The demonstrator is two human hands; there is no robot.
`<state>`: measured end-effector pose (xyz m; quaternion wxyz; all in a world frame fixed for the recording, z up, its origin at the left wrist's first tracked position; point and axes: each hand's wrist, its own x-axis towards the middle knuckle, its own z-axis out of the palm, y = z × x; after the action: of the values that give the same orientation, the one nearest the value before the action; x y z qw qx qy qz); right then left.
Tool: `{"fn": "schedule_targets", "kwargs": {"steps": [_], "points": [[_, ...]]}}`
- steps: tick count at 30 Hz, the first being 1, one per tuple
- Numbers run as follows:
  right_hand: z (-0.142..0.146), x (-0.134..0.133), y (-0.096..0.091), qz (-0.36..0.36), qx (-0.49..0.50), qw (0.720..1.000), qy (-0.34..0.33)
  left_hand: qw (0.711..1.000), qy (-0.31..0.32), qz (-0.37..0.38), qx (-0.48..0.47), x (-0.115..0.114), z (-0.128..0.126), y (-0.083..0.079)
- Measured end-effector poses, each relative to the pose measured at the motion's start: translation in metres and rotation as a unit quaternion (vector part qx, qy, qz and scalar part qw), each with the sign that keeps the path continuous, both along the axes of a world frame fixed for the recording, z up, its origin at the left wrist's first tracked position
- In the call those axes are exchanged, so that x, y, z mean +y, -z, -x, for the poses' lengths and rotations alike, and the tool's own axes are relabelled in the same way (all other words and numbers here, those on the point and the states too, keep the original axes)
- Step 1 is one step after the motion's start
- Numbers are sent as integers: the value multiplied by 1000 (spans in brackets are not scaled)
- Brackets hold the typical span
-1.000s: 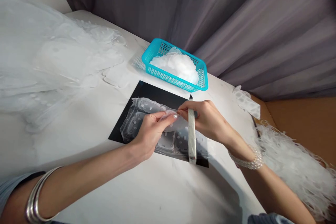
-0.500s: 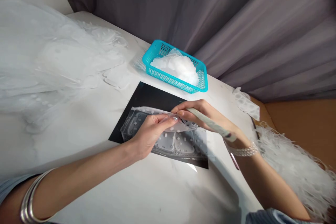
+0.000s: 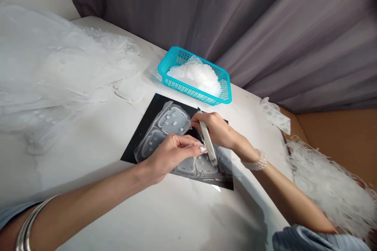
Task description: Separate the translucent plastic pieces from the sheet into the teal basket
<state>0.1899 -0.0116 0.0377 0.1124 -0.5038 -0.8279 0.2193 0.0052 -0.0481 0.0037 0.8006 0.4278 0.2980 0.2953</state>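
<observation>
I see my left hand [image 3: 172,155] pinched shut on the edge of the clear plastic sheet [image 3: 173,121], which lies on the black mat [image 3: 131,152] on the desk [image 3: 176,211]. My right hand [image 3: 218,131] grips 1 slim white tool [image 3: 208,143], just beside the left fingertips [image 3: 202,149].

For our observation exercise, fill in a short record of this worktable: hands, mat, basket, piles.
Left hand: fingers pinch the clear sheet
Right hand: grips a thin tool over the sheet
Mat: black, under the sheet
Basket: blue, behind the mat, heaped with white pieces
Piles: stacked sheets at left, white scraps at right
</observation>
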Motion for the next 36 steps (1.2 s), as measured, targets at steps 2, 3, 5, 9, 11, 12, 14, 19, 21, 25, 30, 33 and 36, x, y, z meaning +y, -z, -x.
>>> {"fn": "schedule_targets", "kwargs": {"steps": [2, 3, 5, 9, 11, 12, 14, 19, 21, 25, 30, 33, 36], "points": [[-5, 5, 9, 39, 53, 997, 47, 998, -50, -16, 25, -2, 1, -2], [-7, 6, 12, 70, 98, 990, 76, 995, -94, -7, 38, -2, 1, -1], [-10, 5, 14, 134, 199, 962, 128, 983, -174, 17, 57, -1, 1, 1], [-12, -5, 11, 235, 313, 907, 155, 979, -189, -11, 77, 2, 1, 6], [-13, -9, 8, 256, 318, 902, 140, 981, -177, -7, 82, 4, 2, 6], [-13, -11, 7, 257, 314, 904, 136, 982, -172, 4, 83, 5, 3, 5], [-13, -13, 3, 244, 309, 909, 135, 983, -154, 19, 99, 9, 4, 1], [-6, -19, -4, 200, 318, 918, 126, 970, -25, -79, 228, 28, 5, -9], [-2, -20, -3, 174, 303, 927, 133, 950, 19, -155, 272, 34, 4, -12], [3, -22, 8, 109, 266, 942, 174, 911, 13, -263, 318, 34, 2, -14], [-4, -25, 28, 8, 192, 953, 235, 924, -110, -246, 271, 29, 8, -5], [-17, -26, 36, -17, 149, 952, 267, 939, -203, -184, 208, 32, 15, 2], [-26, -25, 39, -39, 123, 954, 271, 940, -249, -163, 166, 35, 18, 5]]}}
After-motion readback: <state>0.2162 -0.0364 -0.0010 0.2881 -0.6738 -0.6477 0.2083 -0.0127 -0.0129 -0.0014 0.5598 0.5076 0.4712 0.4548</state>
